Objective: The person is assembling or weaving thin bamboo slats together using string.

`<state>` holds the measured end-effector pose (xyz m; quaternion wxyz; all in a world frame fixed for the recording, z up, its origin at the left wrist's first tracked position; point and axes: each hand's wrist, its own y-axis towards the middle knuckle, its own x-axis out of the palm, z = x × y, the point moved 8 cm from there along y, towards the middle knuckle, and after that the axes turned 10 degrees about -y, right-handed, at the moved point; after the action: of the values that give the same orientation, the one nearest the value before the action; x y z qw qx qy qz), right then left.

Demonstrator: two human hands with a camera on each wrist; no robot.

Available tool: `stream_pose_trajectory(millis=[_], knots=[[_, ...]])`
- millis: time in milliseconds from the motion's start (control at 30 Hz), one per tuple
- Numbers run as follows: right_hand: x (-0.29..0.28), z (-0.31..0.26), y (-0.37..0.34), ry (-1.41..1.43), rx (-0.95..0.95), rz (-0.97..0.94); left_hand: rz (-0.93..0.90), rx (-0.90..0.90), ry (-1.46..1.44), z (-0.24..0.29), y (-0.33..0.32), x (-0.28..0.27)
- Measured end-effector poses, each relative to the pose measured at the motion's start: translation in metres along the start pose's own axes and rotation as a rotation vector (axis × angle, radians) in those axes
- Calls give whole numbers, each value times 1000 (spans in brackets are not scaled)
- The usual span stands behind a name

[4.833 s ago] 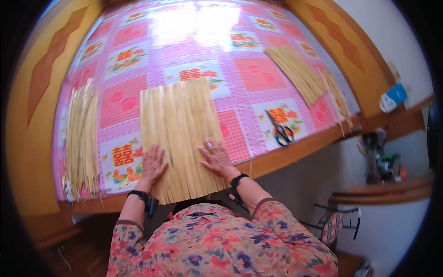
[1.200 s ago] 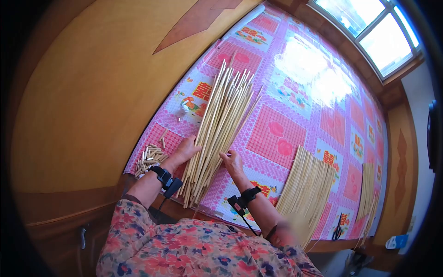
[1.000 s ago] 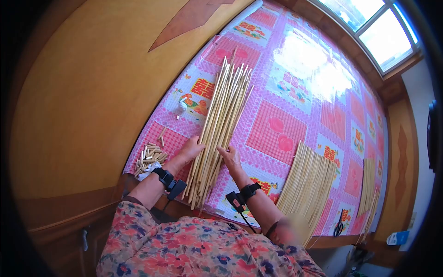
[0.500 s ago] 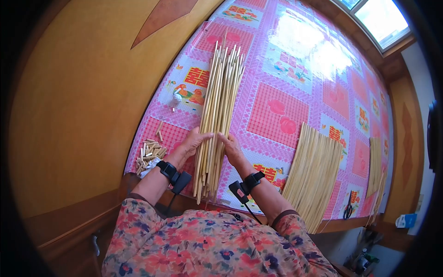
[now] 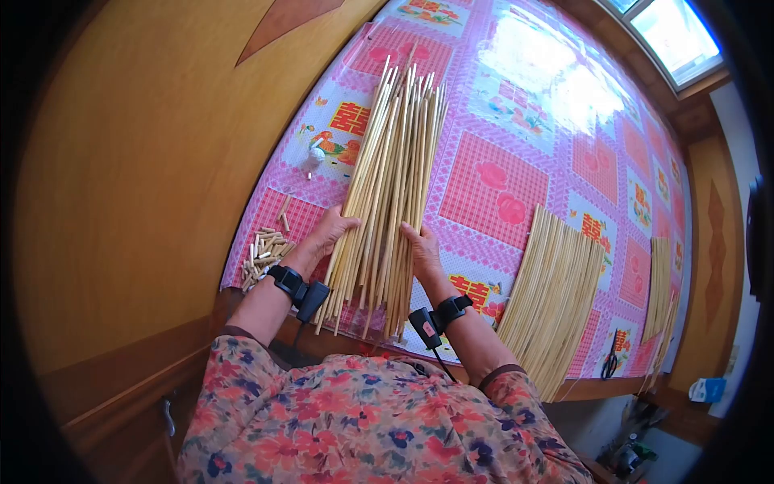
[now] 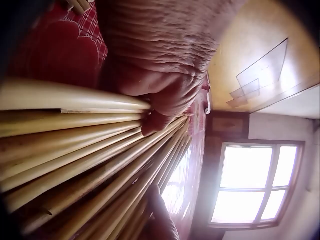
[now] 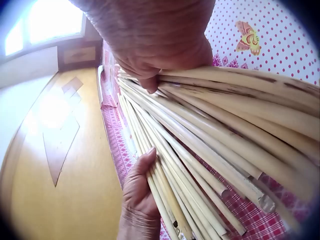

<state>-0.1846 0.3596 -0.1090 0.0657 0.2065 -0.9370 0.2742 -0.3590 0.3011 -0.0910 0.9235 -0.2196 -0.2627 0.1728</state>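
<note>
A loose bundle of long, pale yellow stalks (image 5: pixel 385 181) lies on the pink patterned cover, its near ends fanned out. My left hand (image 5: pixel 329 230) grips the bundle's left side, with the thumb over the top stalks. On the opposite side my right hand (image 5: pixel 424 248) holds the outer stalks, its thumb also on top. In the right wrist view, the left hand (image 7: pixel 137 195) has its thumb laid across the thin stalks, and cut ends point toward the camera. Most fingers of both hands are hidden under or behind the stalks.
Short cut pieces (image 5: pixel 264 254) lie in a pile left of the left forearm. A white ball-like item (image 5: pixel 315 154) sits beyond them. To the right are a flat row of stalks (image 5: pixel 556 298), scissors (image 5: pixel 611 363) and a narrower bundle (image 5: pixel 659 282). A wooden panel (image 5: pixel 137 161) stands at left.
Earlier both hands lay flat on the wide row of stalks; now they hold the loose bundle farther left. In the last half second the hands moved apart and the bundle spread wider.
</note>
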Motion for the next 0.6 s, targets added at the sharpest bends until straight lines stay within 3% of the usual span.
stream_pose_trajectory(millis=[167,300,367,433,500,600], knots=[[-22,-9,-7,-215,-89,226,32,-24,30,0,0,-12],[-26,-7,-5,-334,-152,246,15,-44,27,-2,-2,-13],[-27,-5,0,-528,-177,247,4,-42,37,-1,-2,-11],[-17,-5,2,-425,-196,222,-5,-63,-24,-6,-3,-6],[-3,-3,0,-290,-76,145,-18,-30,12,-7,-2,2],[19,-11,-2,-279,-74,61,-36,-81,-67,-9,-7,16]])
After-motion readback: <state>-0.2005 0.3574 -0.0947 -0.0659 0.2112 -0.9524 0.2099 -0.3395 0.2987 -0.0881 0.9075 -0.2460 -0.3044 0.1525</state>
